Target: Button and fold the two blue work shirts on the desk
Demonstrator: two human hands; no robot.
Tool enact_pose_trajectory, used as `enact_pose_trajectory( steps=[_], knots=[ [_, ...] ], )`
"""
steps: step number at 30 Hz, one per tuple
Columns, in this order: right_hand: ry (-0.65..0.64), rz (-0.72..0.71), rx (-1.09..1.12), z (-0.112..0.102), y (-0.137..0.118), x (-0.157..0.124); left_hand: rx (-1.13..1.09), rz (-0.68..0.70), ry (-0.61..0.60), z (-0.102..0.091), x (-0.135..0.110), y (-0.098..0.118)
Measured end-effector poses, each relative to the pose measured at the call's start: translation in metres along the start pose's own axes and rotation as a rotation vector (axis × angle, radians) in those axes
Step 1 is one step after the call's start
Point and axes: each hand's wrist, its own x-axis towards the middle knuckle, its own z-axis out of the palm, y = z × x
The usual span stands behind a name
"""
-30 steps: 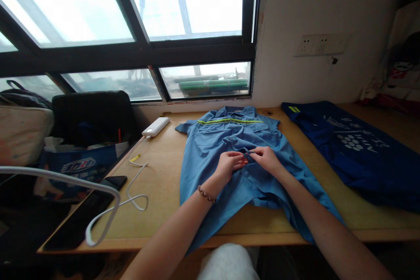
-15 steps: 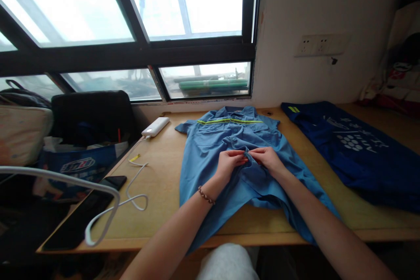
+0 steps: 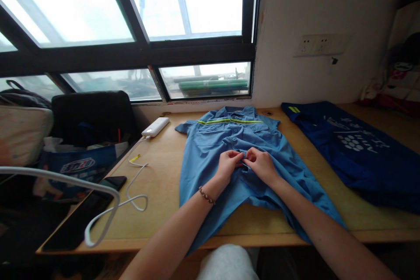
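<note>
A light blue work shirt (image 3: 210, 157) with a yellow-green stripe across its chest lies face up on the wooden table (image 3: 157, 210), collar toward the window. Both hands meet at its front opening, below the chest pockets. My left hand (image 3: 229, 164), with a beaded bracelet at the wrist, pinches the cloth of the front edge. Right beside it, my right hand (image 3: 260, 164) has thumb and forefinger closed on the same front edge. The fingertips nearly touch, and what lies between them is mostly hidden. One shirt button (image 3: 234, 139) shows just above the hands.
A folded dark blue garment (image 3: 354, 153) with white print lies to the right. At the left are a white power bank (image 3: 155, 127), a white cable (image 3: 141, 201) and a black phone (image 3: 85, 212) by the table edge. A black chair (image 3: 95, 116) stands beyond.
My right hand has turned over the front edge and shifted slightly left, its fingers more curled. The raised fold of cloth between the hands has dropped lower. My left hand has barely moved.
</note>
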Motion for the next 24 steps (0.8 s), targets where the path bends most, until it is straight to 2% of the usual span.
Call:
enact_pose_trajectory(
  steps=[5,11,18,24],
  knots=[
    [0.017,-0.011,0.04,-0.001,-0.001,0.0,-0.052,0.0,0.012,-0.001,0.0,0.0],
    [-0.026,0.013,0.246,0.0,0.0,0.004,-0.164,-0.108,0.116,-0.001,0.005,-0.001],
    [-0.121,0.072,0.483,0.006,0.01,0.01,-0.207,-0.153,0.106,-0.002,0.006,0.0],
    [-0.151,0.114,0.534,0.01,0.013,0.01,-0.252,-0.172,0.113,-0.003,0.009,-0.005]
  ],
)
